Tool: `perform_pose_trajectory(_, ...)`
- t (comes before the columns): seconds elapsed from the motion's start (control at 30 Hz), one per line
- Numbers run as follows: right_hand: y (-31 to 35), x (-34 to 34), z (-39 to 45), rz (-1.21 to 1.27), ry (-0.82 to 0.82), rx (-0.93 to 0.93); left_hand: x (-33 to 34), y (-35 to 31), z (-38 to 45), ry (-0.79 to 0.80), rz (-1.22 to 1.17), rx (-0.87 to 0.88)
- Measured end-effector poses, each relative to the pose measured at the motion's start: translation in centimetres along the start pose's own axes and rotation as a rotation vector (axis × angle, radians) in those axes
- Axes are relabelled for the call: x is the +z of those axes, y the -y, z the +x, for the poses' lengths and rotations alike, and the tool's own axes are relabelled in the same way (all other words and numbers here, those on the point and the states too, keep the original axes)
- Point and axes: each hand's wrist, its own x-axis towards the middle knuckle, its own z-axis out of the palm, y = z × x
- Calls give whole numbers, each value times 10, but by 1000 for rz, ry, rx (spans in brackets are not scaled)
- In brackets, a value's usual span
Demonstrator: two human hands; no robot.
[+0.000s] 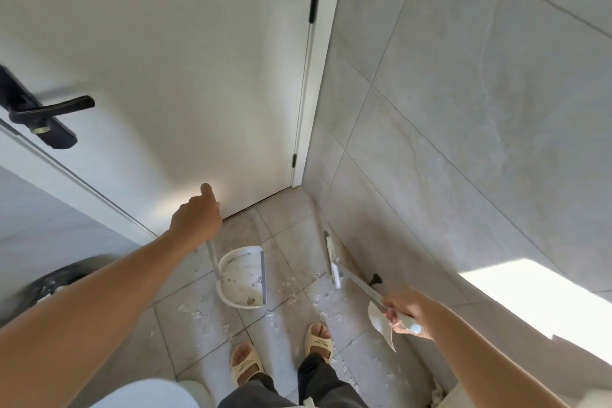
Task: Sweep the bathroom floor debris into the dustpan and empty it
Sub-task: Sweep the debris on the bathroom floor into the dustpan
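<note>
Standing upright on the tiled floor (205, 325) near the door (165, 76), the dustpan (243, 278) already holds some scraps; the left hand (195, 220) is wrapped around its long handle. The right hand (405, 311) grips the broom (334, 267) shaft, bristles by the wall. Scattered debris (291, 288) looks light and flaky, likely to flutter, so short gentle strokes seem wise.

Nothing legible here: dark marks on the sandal (320, 343) strap at six o'clock, too blurred to read.
</note>
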Motion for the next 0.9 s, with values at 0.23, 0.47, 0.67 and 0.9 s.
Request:
perform_pose_trajectory(0.23,6,-13,9,-93,-53,-31,12,-7,11,-121,117,92)
perform_pose_trajectory(0.47,14,-1,28,103,-91,45,16,-11,33,-125,93,69)
perform_pose_trajectory(0.67,28,23,35,156,-48,117,29,-19,55,-8,57,49)
perform_pose_trajectory(0.9,10,71,51,-16,-134,119,57,-6,59,-21,12,4)
